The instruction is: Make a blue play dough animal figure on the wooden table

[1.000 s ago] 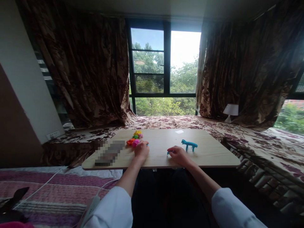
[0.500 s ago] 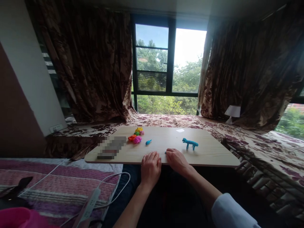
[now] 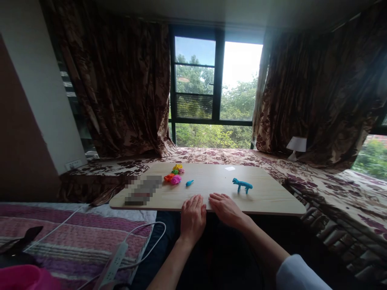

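Note:
My left hand (image 3: 193, 215) lies palm down on the near edge of the table, fingers stretched out and close together. Beside it, my right hand (image 3: 226, 209) rests flat with extended fingers pointing left; whatever may be under its palm is hidden. A blue four-legged clay figure (image 3: 242, 185) stands upright to the right, beyond my right hand. Farther back from my left hand lies a small blue clay piece (image 3: 189, 183), tapered at one end. Lumps of modelling clay in pink (image 3: 175, 179), orange (image 3: 168, 177), green (image 3: 175, 172) and yellow (image 3: 177, 166) sit together at the back left.
A pixelated, dark flat object (image 3: 143, 191) is on the left of the pale wooden table (image 3: 269, 203). A white scrap (image 3: 230, 168) lies near the far edge. Left of the table are a striped bed cover (image 3: 75, 229) and a power strip (image 3: 113, 262). A lamp (image 3: 296, 146) stands right.
My right hand has flattened and its fingers have straightened leftward. A bit of blue seen at its fingertips earlier no longer shows. My left hand stays nearly in place; the view tilts slightly up.

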